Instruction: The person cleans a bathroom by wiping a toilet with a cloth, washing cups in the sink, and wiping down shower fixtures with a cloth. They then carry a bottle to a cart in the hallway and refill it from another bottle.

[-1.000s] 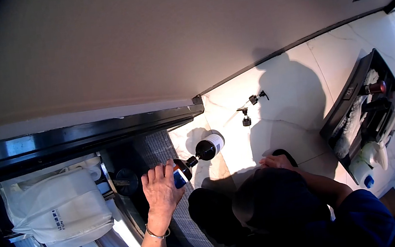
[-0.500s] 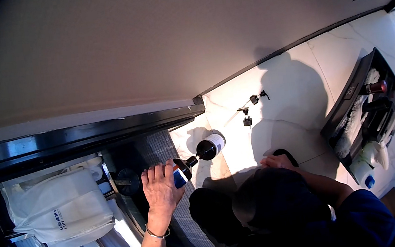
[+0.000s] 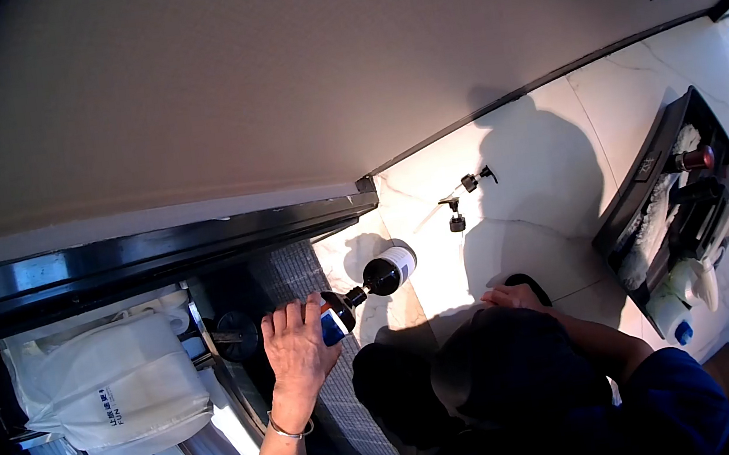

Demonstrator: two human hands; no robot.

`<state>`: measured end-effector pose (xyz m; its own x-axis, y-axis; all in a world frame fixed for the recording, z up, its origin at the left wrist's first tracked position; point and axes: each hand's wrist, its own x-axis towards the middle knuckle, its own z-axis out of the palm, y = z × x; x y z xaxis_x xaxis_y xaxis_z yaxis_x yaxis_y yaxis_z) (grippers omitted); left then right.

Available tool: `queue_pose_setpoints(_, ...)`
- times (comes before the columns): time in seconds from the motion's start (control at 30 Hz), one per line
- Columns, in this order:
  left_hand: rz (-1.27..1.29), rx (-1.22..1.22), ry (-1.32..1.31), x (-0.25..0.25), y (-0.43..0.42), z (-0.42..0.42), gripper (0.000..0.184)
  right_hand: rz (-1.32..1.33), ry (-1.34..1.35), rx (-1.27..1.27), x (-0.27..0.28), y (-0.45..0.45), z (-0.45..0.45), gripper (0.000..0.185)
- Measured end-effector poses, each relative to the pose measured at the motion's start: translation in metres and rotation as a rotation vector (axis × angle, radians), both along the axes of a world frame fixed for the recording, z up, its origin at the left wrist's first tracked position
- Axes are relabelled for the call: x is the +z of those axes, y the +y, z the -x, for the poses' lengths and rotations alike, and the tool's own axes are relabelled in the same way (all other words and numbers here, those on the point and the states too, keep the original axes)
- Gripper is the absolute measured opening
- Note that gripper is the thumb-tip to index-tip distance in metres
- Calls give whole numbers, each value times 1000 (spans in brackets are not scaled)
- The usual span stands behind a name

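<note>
My left hand [image 3: 300, 344] is wrapped round a dark bottle with a blue label [image 3: 335, 325]. That bottle is tilted over, and its neck meets the mouth of a second dark bottle with a white label [image 3: 393, 269], which stands on the floor tiles. Whether liquid runs between them is too small to see. Two black pump heads [image 3: 469, 183] lie on the tiles just beyond the bottles. At my knee rests my right hand [image 3: 519, 297], holding nothing I can see, its fingers stretched out and partly in shadow.
On the right, a black caddy [image 3: 607, 240] holds a fluffy white duster, a spray bottle [image 3: 670, 317] and other cleaning things. To the left, a white cloth bag [image 3: 115, 385] lies over folded white items. A large grey panel [image 3: 274, 84] rises ahead.
The light spot at the held bottle's mouth now looks dark. Both hands and the standing bottle have hardly moved.
</note>
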<state>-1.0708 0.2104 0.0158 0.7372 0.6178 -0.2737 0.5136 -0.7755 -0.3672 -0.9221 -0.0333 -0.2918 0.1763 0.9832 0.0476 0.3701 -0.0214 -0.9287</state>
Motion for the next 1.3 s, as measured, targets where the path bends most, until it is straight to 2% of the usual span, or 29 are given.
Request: queue_pose_setpoints(1.3,19,30,55,3,-1,-2,78,-21,-6,-2,-1,0,0,23)
